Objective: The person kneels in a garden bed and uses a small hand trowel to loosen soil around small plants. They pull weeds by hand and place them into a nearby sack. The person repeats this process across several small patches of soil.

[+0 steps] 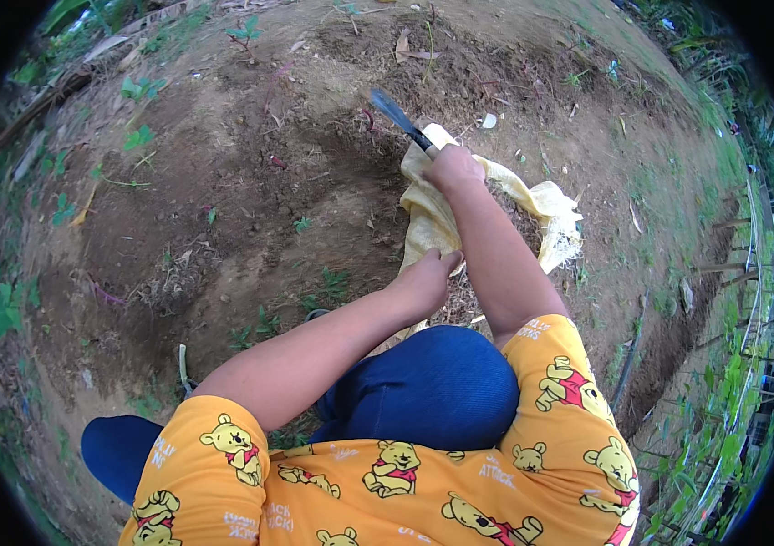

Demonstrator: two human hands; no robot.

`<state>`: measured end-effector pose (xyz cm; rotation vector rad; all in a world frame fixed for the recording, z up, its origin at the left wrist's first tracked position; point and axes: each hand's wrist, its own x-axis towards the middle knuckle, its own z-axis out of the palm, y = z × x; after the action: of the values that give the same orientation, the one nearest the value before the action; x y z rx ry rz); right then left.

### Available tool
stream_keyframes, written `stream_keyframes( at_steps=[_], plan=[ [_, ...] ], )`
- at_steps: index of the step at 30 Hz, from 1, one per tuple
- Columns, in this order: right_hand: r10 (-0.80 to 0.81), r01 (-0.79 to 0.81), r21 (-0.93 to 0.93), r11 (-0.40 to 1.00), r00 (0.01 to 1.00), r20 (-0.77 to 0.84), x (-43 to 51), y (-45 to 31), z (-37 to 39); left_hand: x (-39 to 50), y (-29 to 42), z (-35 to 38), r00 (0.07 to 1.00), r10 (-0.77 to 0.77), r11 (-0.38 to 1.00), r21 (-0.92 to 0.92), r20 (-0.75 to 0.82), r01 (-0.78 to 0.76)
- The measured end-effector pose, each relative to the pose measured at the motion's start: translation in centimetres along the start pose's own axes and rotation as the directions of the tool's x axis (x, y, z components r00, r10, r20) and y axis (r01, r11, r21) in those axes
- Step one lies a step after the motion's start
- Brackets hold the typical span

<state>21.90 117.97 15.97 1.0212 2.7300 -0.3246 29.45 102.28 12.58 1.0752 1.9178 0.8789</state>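
Note:
My right hand [455, 169] grips the light-coloured handle of a hand trowel [395, 110]. Its narrow blue-grey blade points up and left, over bare soil. Beneath that hand lies a crumpled pale-yellow sack [428, 222], seemingly woven plastic, spread on the ground with a frayed end [561, 239] to the right. Closer to my knee, my left hand [428, 278] pinches the sack's near edge between thumb and fingers. My right forearm crosses in front of part of the sack.
Brown soil [237, 205] with small green seedlings [140, 136] and dry leaves surrounds me. My bent knee [428, 382] in blue trousers is just below the hands. A bank edge with wooden stakes [721, 267] runs along the right. Palm-like debris [52, 95] lies upper left.

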Motion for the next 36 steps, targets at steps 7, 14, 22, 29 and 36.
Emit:
stream_keyframes(
  at_steps=[7,14,22,29,36],
  plan=[
    [0.425,-0.329,0.455,0.828,0.897,-0.124,2.8,13.5,5.6,-5.2,-5.4,-2.6,0.981,0.164,0.986,0.024,-0.100,-0.162],
    [0.346,-0.189,0.475,0.859,0.898,-0.270,-2.6,16.3,7.2,-20.8,-21.9,-10.2,0.911,-0.226,0.939,0.170,-0.345,0.298],
    [-0.173,0.273,0.714,0.644,0.962,-0.212,-5.7,-0.1,3.3,-34.5,-26.5,-9.1,0.437,-0.855,0.331,0.354,-0.280,0.875],
    [-0.672,0.644,0.362,0.674,0.738,-0.063,-7.7,-12.6,-1.5,-35.2,-28.3,-1.7,0.458,-0.691,0.337,0.310,-0.559,0.889],
    [-0.613,0.581,0.397,0.711,0.788,-0.055,-9.6,-14.2,0.1,-28.9,-22.6,-6.3,0.698,-0.477,0.603,0.380,-0.534,0.702]
  ],
)
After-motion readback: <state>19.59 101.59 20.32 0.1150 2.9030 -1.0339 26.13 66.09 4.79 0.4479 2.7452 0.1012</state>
